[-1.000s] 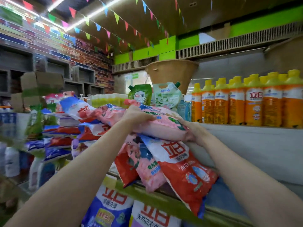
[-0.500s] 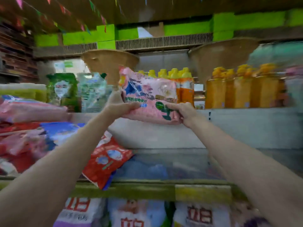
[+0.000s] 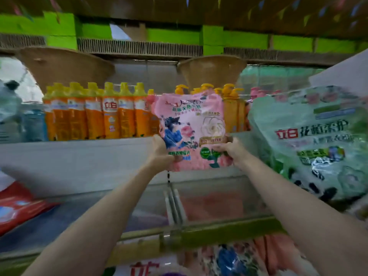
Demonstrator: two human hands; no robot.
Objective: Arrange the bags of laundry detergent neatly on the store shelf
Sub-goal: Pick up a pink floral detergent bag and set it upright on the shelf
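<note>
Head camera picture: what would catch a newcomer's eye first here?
The pink detergent bag, held upright at the centre by the left hand and right hand gripping its lower corners. Behind it a row of orange bottles with yellow caps lines the upper shelf, and a large green detergent bag fills the right side.

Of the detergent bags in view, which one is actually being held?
The pink bag with the rose print, held upright at centre, left hand and right hand gripping its lower corners. The green-white bag at right and red bag at left go untouched.
</note>
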